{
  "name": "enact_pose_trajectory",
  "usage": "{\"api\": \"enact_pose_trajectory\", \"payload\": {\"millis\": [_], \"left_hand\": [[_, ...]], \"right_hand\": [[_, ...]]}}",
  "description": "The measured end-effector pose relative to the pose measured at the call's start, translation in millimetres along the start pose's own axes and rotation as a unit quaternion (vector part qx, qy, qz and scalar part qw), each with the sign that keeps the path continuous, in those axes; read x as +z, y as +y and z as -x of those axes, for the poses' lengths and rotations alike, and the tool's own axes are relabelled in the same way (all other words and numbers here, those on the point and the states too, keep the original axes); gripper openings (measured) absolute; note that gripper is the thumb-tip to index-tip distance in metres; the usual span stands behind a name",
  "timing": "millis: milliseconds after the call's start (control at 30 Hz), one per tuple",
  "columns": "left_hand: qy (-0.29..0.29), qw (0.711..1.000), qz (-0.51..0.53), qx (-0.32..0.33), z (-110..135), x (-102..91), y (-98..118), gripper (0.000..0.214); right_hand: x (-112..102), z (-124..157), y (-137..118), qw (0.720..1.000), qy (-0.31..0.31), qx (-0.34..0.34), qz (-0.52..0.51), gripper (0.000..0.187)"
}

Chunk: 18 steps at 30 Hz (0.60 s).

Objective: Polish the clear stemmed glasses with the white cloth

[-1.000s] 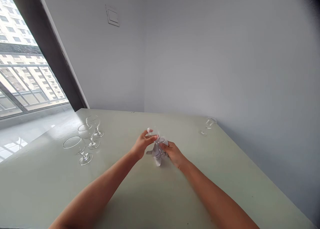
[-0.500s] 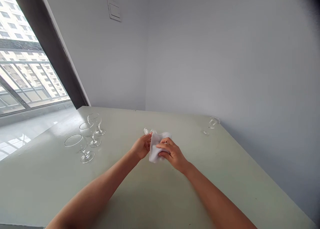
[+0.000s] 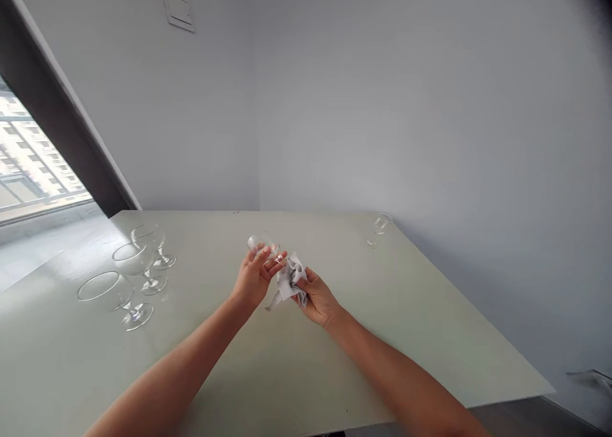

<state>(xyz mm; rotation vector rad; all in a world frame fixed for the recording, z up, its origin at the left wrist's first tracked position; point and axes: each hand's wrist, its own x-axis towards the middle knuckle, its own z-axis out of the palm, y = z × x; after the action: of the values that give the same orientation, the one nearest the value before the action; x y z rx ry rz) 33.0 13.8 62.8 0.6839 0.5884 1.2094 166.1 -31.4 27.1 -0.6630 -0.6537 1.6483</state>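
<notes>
My left hand (image 3: 255, 272) is closed around the bowl of a clear wine glass (image 3: 259, 243), which is tilted on its side above the table. The glass's stem end points right, toward the cloth. In my right hand (image 3: 318, 297) a crumpled pale grey cloth (image 3: 291, 281) is gripped, bunched at the base end of the glass. The cloth hides the glass's foot, and one corner of it hangs down to the left.
On the left of the pale glossy table (image 3: 239, 379) stand three stemmed glasses: a near one (image 3: 135, 315), a middle one (image 3: 153, 284) and a far one (image 3: 164, 260). Another glass (image 3: 381, 224) is near the far right edge, by the wall (image 3: 406, 106).
The cloth has gone from spread over the glass to bunched at its foot end. The glass bowl shows more in my left hand. My view has turned right.
</notes>
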Motion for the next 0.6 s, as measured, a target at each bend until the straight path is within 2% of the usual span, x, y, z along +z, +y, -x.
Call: {"api": "enact_pose_trajectory", "payload": {"millis": [67, 133, 167, 200, 233, 300, 333, 367, 400, 433, 467, 600], "left_hand": [[0.011, 1.000, 0.007, -0.001, -3.2, -0.3, 5.5, 0.020], [0.028, 0.999, 0.012, 0.018, -6.9, -0.8, 14.7, 0.018], [0.033, 0.999, 0.009, 0.041, -8.2, -1.2, 20.0, 0.018], [0.034, 0.997, -0.001, 0.072, -8.9, -1.8, 25.4, 0.019], [0.033, 0.993, -0.019, 0.109, -8.8, -2.5, 30.1, 0.022], [0.040, 0.979, -0.078, 0.184, -6.1, -3.4, 35.6, 0.033], [0.046, 0.969, -0.114, 0.213, -3.7, -3.3, 35.6, 0.040], [0.049, 0.960, -0.149, 0.232, -0.9, -2.5, 33.7, 0.047], [0.045, 0.952, -0.180, 0.242, 2.3, -0.8, 29.9, 0.051], [0.034, 0.947, -0.205, 0.243, 5.5, 1.9, 24.5, 0.054], [0.017, 0.945, -0.224, 0.238, 8.7, 5.7, 18.0, 0.056], [-0.030, 0.932, -0.292, 0.212, 17.0, 28.8, -7.8, 0.059]], "right_hand": [[-2.7, 0.1, -1.6, 0.999, 0.000, -0.010, 0.053, 0.036], [-7.1, 2.1, -4.3, 0.987, 0.012, -0.017, 0.158, 0.037], [-9.1, 4.2, -6.5, 0.971, 0.005, -0.019, 0.239, 0.038], [-10.4, 7.1, -9.6, 0.941, -0.014, -0.023, 0.337, 0.040], [-10.8, 10.5, -13.6, 0.895, -0.038, -0.033, 0.442, 0.041], [-8.0, 17.7, -24.2, 0.771, -0.058, -0.082, 0.629, 0.040], [-5.0, 20.7, -30.2, 0.710, -0.040, -0.115, 0.694, 0.037], [-1.3, 22.9, -36.2, 0.661, -0.006, -0.149, 0.736, 0.034], [2.9, 24.0, -41.9, 0.627, 0.032, -0.181, 0.757, 0.033], [7.1, 23.9, -46.6, 0.609, 0.058, -0.206, 0.764, 0.032], [10.9, 22.7, -50.2, 0.602, 0.068, -0.224, 0.764, 0.031], [17.7, 10.6, -51.0, 0.602, 0.040, -0.232, 0.763, 0.027]]}}
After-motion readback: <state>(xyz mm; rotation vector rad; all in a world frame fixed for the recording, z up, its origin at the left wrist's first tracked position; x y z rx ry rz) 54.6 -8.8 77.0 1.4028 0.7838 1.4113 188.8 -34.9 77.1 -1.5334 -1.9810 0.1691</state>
